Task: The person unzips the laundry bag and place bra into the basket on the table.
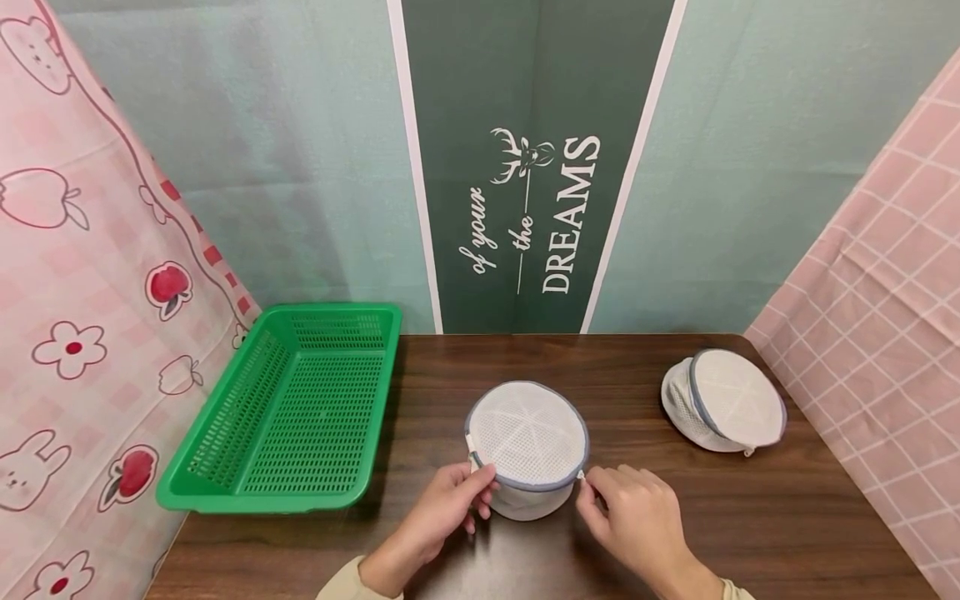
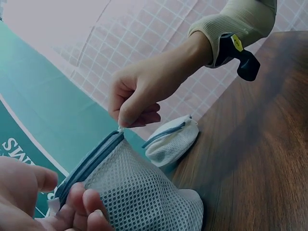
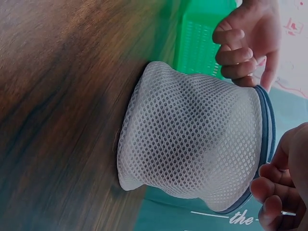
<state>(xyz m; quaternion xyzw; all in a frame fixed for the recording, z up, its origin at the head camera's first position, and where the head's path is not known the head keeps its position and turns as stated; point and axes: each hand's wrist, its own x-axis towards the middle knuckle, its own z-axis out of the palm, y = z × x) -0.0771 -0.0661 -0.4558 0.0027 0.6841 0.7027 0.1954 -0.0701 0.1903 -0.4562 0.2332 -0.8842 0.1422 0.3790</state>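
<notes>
A round white mesh laundry bag (image 1: 528, 433) with a blue zippered rim stands upright on the table. My left hand (image 1: 450, 504) pinches its rim at the front left, between thumb and fingers, beside a small white tab. At the front right, my right hand (image 1: 633, 512) pinches the small white zipper pull (image 1: 581, 475) on the rim. The left wrist view shows the zipper band (image 2: 91, 163) running between both hands and looking closed along the visible side. The bag's mesh wall (image 3: 187, 134) bulges slightly in the right wrist view; its inside is hard to make out.
A second white mesh bag (image 1: 735, 400) with a blue rim leans tilted at the table's right. On the left lies a green plastic basket (image 1: 390, 358) with slotted walls and nothing visible inside. Printed cloths hang behind and at both sides of the brown wooden table (image 1: 750, 517).
</notes>
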